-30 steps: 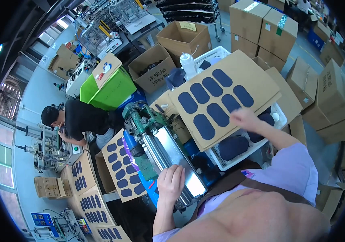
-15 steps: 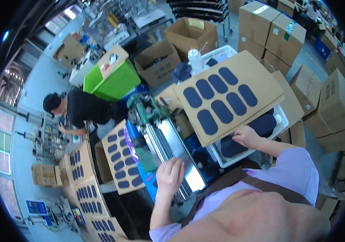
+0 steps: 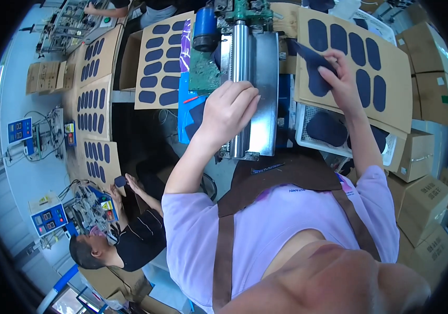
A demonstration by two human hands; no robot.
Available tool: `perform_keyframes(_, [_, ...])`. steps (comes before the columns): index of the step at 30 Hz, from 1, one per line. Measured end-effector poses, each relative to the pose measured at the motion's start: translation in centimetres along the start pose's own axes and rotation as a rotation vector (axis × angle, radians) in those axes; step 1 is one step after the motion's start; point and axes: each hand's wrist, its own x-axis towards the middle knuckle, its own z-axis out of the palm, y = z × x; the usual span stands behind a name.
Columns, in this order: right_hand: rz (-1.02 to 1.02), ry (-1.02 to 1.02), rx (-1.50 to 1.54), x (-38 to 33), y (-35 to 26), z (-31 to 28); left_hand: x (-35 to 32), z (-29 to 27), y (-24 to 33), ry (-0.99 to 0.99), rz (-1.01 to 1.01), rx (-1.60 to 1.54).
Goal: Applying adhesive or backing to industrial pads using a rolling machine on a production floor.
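Left hand palm-down, curled (fairly loosely), right hand pinching

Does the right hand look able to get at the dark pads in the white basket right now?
Probably yes: part of a dark pad shows past the cardboard's near edge, though the right hand is occupied with a dark oval piece.

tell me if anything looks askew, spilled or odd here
Nothing looks spilled. The cardboard sheet lies slanted across the white basket, and the dark piece in the right hand is tilted, unlike the flat ones. The green plate on the machine looks speckled, perhaps worn.
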Motion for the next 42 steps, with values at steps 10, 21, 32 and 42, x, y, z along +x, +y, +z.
perform_keyframes(10, [0.131, -0.266, -0.398, 7.4, 2.9, 2.2, -2.2, -0.9, -1.2, 0.019, -0.104, 0.046])
perform_keyframes(21, [0.099, -0.564, -0.622, 10.1, 1.4, 2.8, -3.2, -0.1, -3.4, 0.062, -0.232, -0.009])
perform_keyframes(32, [-0.156, -0.489, -0.98, 10.4, 2.4, 5.6, -2.6, 1.1, -6.6, 0.087, -0.695, -0.346])
perform_keyframes(42, [-0.55, -0.139, -1.064, 8.5, 4.9, 8.2, -1.0, 2.9, -9.0, -0.068, -0.814, -0.281])
